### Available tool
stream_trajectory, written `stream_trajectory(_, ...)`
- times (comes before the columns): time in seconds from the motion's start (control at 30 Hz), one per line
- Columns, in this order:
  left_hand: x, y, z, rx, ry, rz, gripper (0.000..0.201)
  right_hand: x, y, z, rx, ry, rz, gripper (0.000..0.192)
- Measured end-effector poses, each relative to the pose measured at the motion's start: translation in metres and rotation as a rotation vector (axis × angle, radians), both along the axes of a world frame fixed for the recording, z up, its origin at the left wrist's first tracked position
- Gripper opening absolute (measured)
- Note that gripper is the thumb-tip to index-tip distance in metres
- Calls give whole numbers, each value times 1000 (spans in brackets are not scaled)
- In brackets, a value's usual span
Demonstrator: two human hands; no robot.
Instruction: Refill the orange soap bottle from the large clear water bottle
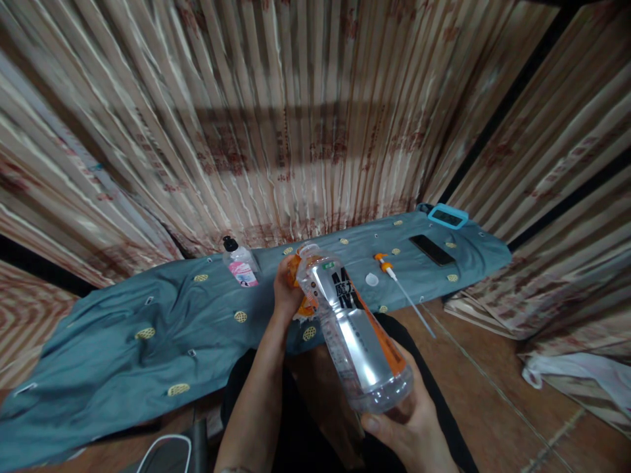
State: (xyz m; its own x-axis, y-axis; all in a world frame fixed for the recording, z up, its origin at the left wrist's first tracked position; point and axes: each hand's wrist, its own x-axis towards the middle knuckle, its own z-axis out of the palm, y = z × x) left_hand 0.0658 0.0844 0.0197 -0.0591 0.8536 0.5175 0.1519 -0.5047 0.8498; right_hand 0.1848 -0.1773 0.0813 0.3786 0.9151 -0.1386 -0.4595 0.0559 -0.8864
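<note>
Hands raised: right hand cups tilted bottle base, left hand grips its orange label.

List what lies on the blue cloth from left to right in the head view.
Small pink-labelled bottle → white cap → orange pump with straw → black phone → blue device at the far right edge.

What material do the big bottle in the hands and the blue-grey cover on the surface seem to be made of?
The big bottle looks like clear, glossy plastic: its base is see-through and shows highlights, under a silver and orange label. The right hand cups its base; the left hand is at its neck. The blue-grey cover looks like matte woven cloth: it lies in soft folds and carries small yellow patches, perhaps embroidered.
</note>
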Motion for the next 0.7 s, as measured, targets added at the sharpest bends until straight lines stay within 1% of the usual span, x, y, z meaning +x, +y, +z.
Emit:
stream_trajectory(0.13, -1, 1, -2, 26, -8, -16, 46, -1, 1, -1, 11, 40, -19, 95)
stream_trajectory(0.27, -2, 3, -6, 20, -33, -7, 45, 0, 1, 0, 20, 42, 13, 95)
stream_trajectory(0.47, -1, 3, -6, 11, -53, -20, 47, 3, 1, 1, -20, 17, 52, 99)
stream_trajectory(0.7, -5, 5, -11, -9, -46, -47, 45, 1, 3, 0, 16, 29, 22, 95)
